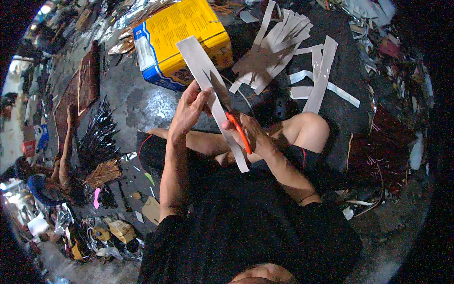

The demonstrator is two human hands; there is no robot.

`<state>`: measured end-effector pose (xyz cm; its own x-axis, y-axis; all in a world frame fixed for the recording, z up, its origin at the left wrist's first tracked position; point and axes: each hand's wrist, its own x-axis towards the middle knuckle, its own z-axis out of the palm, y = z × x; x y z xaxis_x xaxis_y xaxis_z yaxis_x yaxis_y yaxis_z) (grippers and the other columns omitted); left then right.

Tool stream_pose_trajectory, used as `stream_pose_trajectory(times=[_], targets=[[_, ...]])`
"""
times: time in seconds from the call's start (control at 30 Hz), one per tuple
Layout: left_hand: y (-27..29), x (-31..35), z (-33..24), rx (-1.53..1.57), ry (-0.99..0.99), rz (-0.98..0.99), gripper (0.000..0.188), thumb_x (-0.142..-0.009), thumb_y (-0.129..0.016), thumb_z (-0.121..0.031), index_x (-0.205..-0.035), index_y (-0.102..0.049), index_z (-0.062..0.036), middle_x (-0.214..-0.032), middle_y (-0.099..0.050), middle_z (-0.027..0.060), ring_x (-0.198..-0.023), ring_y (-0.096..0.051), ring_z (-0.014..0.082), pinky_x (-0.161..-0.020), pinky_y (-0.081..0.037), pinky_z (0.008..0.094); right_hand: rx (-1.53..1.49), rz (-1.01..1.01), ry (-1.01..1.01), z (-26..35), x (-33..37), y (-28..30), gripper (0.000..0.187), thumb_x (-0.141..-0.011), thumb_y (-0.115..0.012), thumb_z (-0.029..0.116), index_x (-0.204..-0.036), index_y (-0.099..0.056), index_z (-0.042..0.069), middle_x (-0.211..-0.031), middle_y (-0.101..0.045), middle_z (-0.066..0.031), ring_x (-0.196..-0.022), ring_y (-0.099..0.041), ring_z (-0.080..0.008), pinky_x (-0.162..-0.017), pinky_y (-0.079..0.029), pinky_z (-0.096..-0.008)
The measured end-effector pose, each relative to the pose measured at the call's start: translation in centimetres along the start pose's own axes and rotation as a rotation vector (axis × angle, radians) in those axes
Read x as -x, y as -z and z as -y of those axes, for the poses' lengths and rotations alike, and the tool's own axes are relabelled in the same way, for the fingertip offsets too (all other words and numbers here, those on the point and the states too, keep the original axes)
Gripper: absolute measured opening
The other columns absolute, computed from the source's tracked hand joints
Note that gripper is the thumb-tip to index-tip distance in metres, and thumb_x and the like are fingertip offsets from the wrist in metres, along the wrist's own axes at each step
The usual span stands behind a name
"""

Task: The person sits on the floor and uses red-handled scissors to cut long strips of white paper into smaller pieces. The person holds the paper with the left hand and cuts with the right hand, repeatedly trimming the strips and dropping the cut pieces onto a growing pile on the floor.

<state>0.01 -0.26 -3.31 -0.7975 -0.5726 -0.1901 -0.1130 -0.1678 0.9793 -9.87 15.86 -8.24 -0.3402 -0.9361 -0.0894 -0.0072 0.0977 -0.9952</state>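
My left hand [189, 109] pinches the edge of a long pale strip [195, 53], which slants across my lap from upper left to lower right. Orange-handled scissors [240, 132] are in my right hand [253, 128], with the fingers wrapped round the handles. Their dark blades lie along the strip and point up and away from me, close to my left fingertips. A split shows in the strip near the blade tips. The strip's lower end hangs over my crossed legs [208, 142].
Just beyond the strip stands a yellow and blue box-shaped container [184, 28]. Cut pale strips [283, 38] lie heaped ahead, with more loose strips [324, 71] at right. Dark bristly bundles [99, 132] and another person's arm [66, 146] are at left. Scraps [123, 232] litter the floor.
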Motion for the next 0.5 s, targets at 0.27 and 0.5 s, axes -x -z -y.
stream_pose_trajectory(times=[0.27,0.5], targets=[[0.4,-0.3,-3.3,0.023,-0.063,-0.068,0.025,-0.088,-0.043,-0.022,-0.106,-0.047,-0.0047,-0.079,-0.054,0.0031,-0.063,-0.055,0.0102,-0.047,-0.047,0.0226,0.158,-0.020,0.134,5.3,1.9,-0.3,0.035,-0.075,-0.060,0.033,-0.088,-0.048,0.002,-0.072,-0.055,-0.0170,-0.070,-0.057,-0.0338,-0.058,-0.044,-0.0391],[-1.7,0.7,-4.1,-0.075,-0.206,-0.095,0.026,-0.088,-0.044,-0.021,-0.107,-0.047,-0.0030,-0.075,-0.054,0.0037,-0.054,-0.053,0.0104,-0.042,-0.044,0.0221,0.127,-0.057,0.276,2.4,-0.8,-0.4,0.046,-0.085,-0.040,0.045,-0.089,-0.048,0.001,-0.073,-0.055,-0.0177,-0.070,-0.055,-0.0371,-0.061,-0.044,-0.0408]])
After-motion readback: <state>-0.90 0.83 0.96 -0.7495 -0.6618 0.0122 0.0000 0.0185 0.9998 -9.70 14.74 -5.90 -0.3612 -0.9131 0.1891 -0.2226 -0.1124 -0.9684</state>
